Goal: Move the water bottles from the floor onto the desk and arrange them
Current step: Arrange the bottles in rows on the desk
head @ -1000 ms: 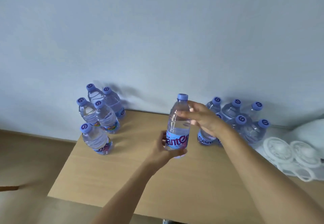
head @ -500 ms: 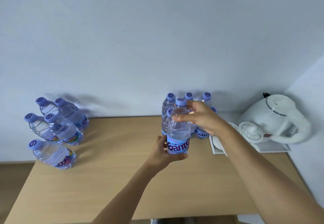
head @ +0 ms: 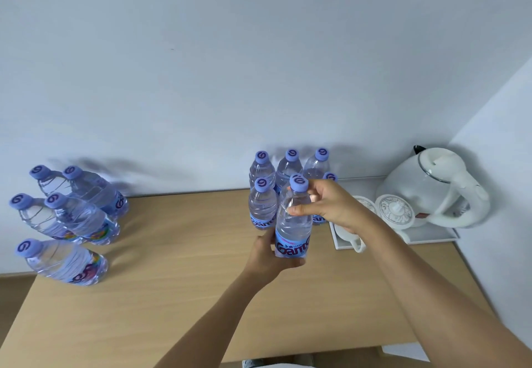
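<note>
Bottle point(head: 293, 220) in both hands, held upright just in front of the right-hand cluster point(head: 283, 183) of bottles by the wall. I've got my left hand point(head: 269, 256) curled round the base at the blue label, taking the weight from below, and my right hand point(head: 331, 205) wrapped round the shoulder just under the cap, thumb across the front, fingers behind. I reckon that two-point grip is there to keep it vertical and steer it down into the row without knocking its neighbours. Whether the base is touching the desk point(head: 172, 295) yet, I can't tell; my left hand hides it.

Contents now: the held bottle is capped and looks full of clear water, as do the five visible in the cluster behind it, standing tight together. Over on the left, a second group point(head: 69, 212) of five capped bottles stands well apart, also apparently full. To the right, a white tray point(head: 431, 238) carries a kettle point(head: 431, 189) and cups, one with its lid on; I can't see inside them.
</note>
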Motion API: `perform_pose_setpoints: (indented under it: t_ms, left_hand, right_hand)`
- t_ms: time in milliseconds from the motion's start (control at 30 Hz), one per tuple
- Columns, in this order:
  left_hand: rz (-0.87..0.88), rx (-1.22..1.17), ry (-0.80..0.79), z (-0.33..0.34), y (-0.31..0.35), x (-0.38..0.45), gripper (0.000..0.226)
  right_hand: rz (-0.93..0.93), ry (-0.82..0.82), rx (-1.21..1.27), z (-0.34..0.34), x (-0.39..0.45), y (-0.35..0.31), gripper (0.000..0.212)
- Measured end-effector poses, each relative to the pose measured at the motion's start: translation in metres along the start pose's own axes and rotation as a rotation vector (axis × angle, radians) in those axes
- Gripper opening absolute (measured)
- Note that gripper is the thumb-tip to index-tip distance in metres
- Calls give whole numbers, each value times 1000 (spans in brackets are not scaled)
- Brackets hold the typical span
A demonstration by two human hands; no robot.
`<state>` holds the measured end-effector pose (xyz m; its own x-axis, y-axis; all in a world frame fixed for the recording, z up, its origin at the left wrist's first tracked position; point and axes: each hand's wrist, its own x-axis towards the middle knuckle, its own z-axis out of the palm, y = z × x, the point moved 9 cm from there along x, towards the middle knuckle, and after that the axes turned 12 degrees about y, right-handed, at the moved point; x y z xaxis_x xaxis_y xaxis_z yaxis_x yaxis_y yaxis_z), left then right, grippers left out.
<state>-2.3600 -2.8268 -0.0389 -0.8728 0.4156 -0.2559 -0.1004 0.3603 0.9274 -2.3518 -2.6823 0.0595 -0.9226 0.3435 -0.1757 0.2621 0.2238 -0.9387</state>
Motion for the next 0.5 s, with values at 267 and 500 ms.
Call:
perform_pose_setpoints:
  t_ms: [267,500]
  left_hand:
    - [-10,174,-72,46,-22,17,80]
    - [-24,170,-119,77,-26,24,74]
  right_hand:
    - [25,101,-146,-25,-13,37,33]
    - [81,194,-184,-44,-22,60,41]
